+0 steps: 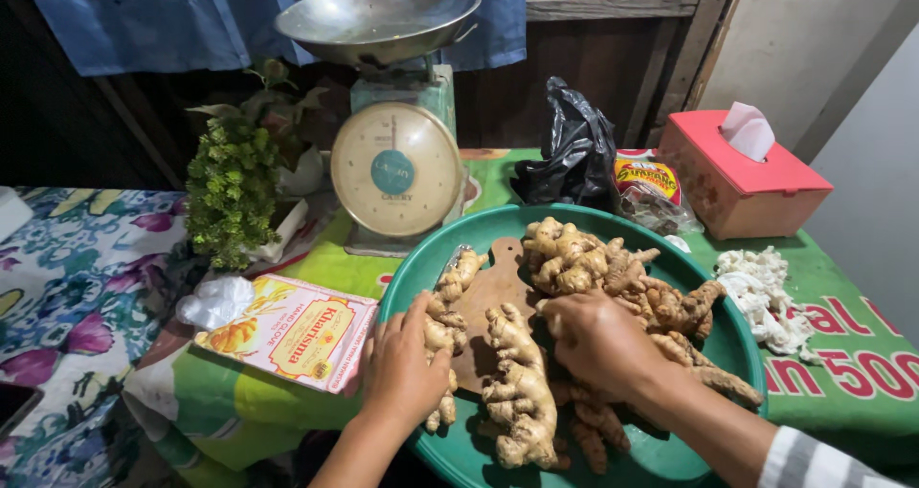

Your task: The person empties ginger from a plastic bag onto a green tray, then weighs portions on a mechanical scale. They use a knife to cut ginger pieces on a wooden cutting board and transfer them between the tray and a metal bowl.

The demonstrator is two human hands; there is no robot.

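Left hand point(407, 359) gripping a ginger root point(442, 333), right hand point(595, 340) closed over the ginger pile point(613, 277) in the green basin point(737, 344).

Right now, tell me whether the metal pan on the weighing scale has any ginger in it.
No: the metal pan atop the scale shows nothing inside, while the ginger lies in the green basin.
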